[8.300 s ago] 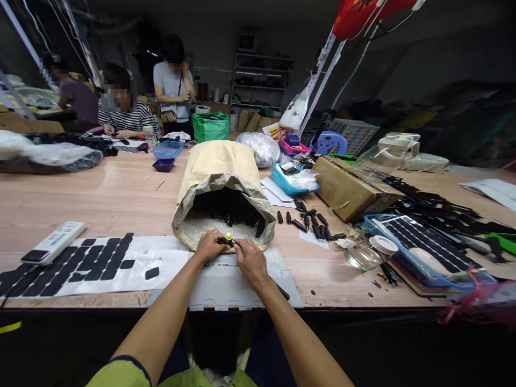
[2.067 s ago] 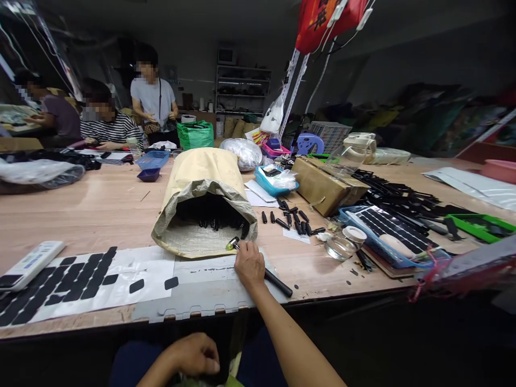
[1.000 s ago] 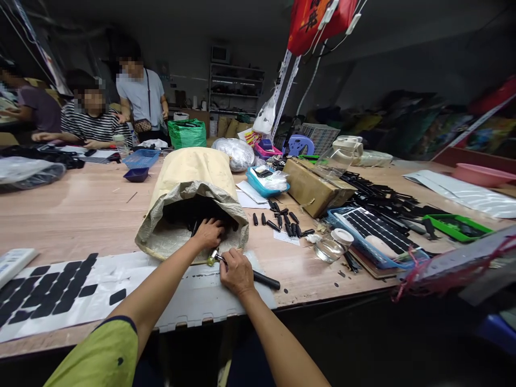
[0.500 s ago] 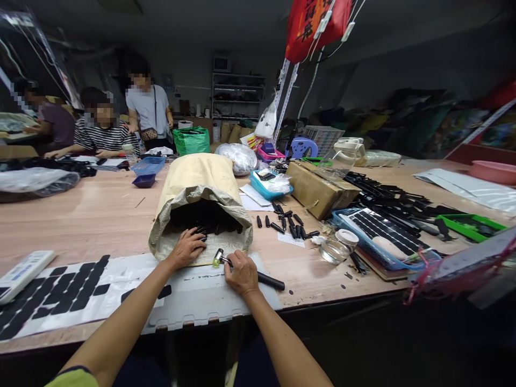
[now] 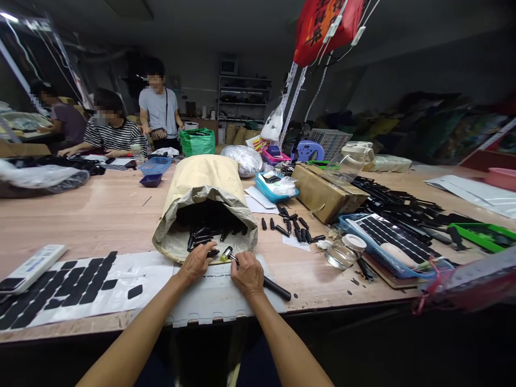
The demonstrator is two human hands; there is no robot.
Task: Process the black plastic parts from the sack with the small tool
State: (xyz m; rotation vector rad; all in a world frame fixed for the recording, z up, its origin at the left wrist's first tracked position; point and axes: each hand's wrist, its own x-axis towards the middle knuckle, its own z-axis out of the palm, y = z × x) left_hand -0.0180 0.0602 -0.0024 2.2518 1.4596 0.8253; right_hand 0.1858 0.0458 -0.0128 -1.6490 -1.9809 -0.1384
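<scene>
A paper sack (image 5: 205, 172) lies on its side, its mouth facing me, with many small black tapered parts (image 5: 201, 231) inside. At the lower lip of that mouth, my left hand (image 5: 197, 262) has its fingers closed on one black part (image 5: 213, 253). My right hand (image 5: 247, 273) is wrapped round a small mallet (image 5: 277, 289) with a metal head, a yellow-green face and a black grip. The mallet's head points toward the sack, close to my left fingertips. Below both hands lies a pale grey sheet (image 5: 205, 301) at the table edge.
Several loose black parts (image 5: 297, 235) lie right of the sack. Beyond them stand a glass jar (image 5: 341, 257), a blue basket (image 5: 365, 236) and a cardboard box (image 5: 322, 193). On the left are a sheet of black stickers (image 5: 141, 269) and a white box (image 5: 34, 269). People work behind.
My left hand has drawn back from inside the sack to its lip, with a black part in its fingers. Black parts now show in the mouth. My right hand still holds the mallet.
</scene>
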